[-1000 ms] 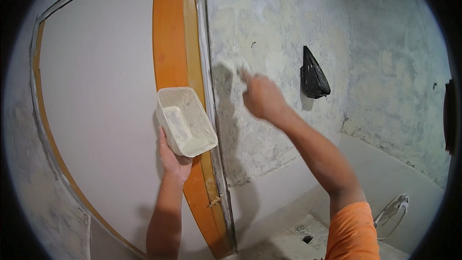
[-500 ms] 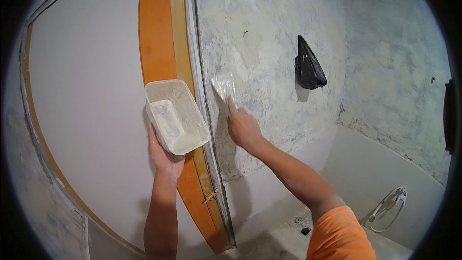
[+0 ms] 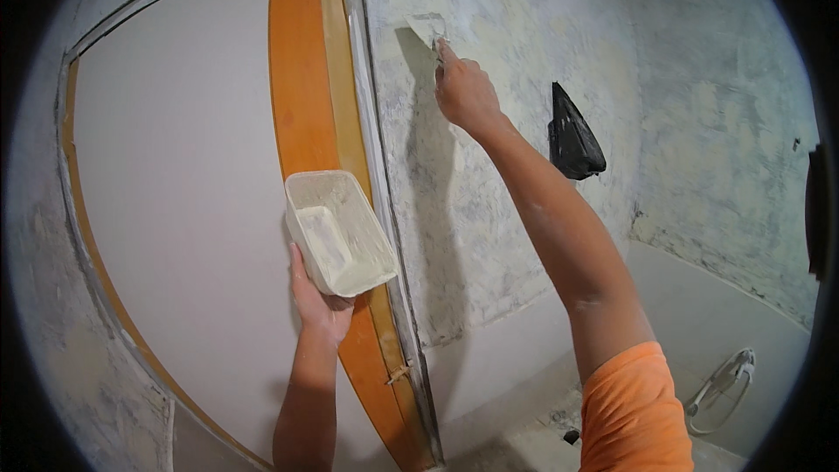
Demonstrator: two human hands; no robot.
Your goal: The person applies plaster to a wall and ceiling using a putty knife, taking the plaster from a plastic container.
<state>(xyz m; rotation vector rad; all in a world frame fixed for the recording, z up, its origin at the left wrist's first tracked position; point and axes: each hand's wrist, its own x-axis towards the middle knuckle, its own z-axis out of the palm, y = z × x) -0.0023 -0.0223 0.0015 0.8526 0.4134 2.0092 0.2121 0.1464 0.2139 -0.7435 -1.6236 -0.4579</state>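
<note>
My left hand (image 3: 322, 301) grips a white plastic tub (image 3: 381, 249) from below, its open top tilted toward me. Pale putty smears coat its inner walls and bottom. High on the patchy grey wall (image 3: 516, 236), my right hand (image 3: 463, 92) is closed around the handle of a putty knife (image 3: 426, 28). The blade lies against the plaster, with some putty on it. Most of the handle is hidden by my fingers.
Left of the wall stands a door with a white panel (image 3: 183, 122) and an orange strip (image 3: 301, 61), set in a frame. A black plastic bag (image 3: 577, 135) hangs on the wall beside my right forearm. At lower right a hand shower (image 3: 743, 363) hangs above the floor.
My right hand has moved up the wall with the putty knife. The tub in my left hand sits slightly lower and further right in view; the whole scene has shifted a little too.
</note>
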